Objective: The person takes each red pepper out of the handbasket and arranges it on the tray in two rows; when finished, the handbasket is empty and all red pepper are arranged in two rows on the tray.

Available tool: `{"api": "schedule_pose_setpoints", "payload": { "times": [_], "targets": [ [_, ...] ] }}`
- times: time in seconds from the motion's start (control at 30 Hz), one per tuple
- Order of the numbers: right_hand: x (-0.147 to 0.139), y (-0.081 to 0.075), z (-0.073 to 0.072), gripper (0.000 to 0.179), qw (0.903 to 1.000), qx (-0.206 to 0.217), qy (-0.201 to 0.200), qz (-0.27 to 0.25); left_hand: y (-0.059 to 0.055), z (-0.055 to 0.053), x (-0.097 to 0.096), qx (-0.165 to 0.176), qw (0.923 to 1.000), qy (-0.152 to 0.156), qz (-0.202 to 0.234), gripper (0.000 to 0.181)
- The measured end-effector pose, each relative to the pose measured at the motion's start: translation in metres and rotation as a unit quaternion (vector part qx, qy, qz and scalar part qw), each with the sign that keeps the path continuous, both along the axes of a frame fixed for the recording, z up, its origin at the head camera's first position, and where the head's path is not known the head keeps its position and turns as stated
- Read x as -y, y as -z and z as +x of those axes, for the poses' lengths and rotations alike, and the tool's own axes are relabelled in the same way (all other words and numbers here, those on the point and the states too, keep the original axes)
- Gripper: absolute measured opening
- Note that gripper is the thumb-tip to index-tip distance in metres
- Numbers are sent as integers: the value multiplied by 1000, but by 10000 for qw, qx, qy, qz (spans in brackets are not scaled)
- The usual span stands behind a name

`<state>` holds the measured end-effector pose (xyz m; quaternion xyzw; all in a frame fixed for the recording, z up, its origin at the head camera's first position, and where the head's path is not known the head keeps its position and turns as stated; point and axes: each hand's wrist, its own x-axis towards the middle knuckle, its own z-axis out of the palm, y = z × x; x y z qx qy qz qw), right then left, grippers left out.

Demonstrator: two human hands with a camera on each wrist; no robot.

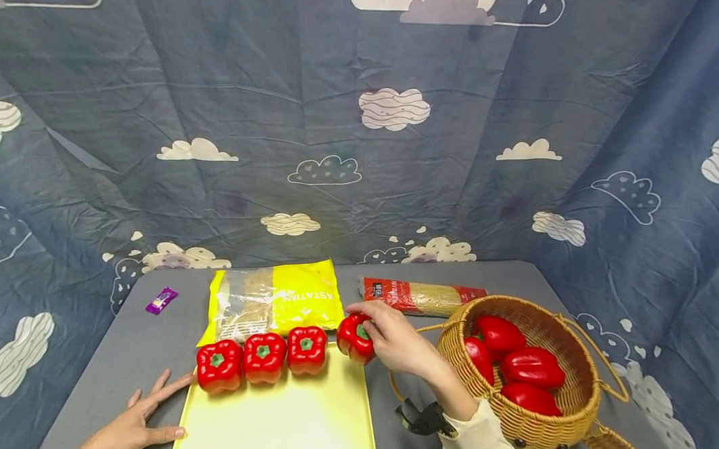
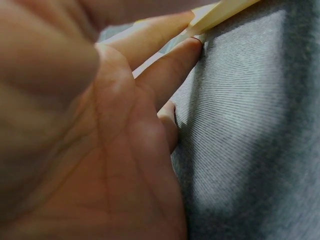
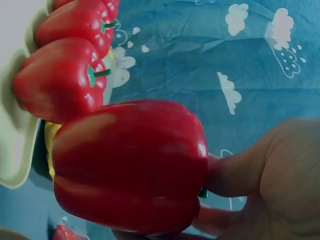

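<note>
My right hand point(image 1: 393, 338) grips a red bell pepper point(image 1: 355, 338) by its stem end, over the far right corner of the pale yellow tray point(image 1: 282, 424). In the right wrist view that pepper point(image 3: 130, 167) fills the middle, thumb and fingers at its stem side. Along the tray's far edge stand three more red peppers in a row: a left one point(image 1: 219, 366), a middle one point(image 1: 264, 358) and a right one point(image 1: 307, 350), green stems up. With fingers spread, my left hand point(image 1: 138, 420) rests at the tray's left edge; fingertips touch the rim point(image 2: 212, 20) in the left wrist view.
A wicker basket point(image 1: 451, 344) at the right holds several red peppers point(image 1: 533, 367). Behind the tray lies a yellow pasta bag point(image 1: 307, 296), with a red noodle packet point(image 1: 423, 297) to its right. A small purple packet point(image 1: 161, 300) sits at the far left. A cloud-patterned curtain point(image 1: 249, 110) hangs behind.
</note>
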<state>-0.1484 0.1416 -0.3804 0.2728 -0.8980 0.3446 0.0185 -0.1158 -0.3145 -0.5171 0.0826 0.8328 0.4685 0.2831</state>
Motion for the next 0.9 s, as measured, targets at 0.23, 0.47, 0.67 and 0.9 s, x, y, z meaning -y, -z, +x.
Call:
{"api": "schedule_pose_setpoints", "payload": {
  "times": [0.23,0.47,0.67,0.9],
  "targets": [
    [8,5,2,33,9978,375,535,-92,0,0,0,0,10000,-6,-22,86],
    [19,6,5,30,9898,704,1231,-104,-2,0,-1,-16,10000,-20,-79,86],
    [25,12,5,30,9889,634,1341,-68,-1,-2,0,47,9999,-30,-128,87],
    [27,24,4,28,9874,651,1442,-94,2,-4,4,276,9996,-63,-93,84]
  ]
}}
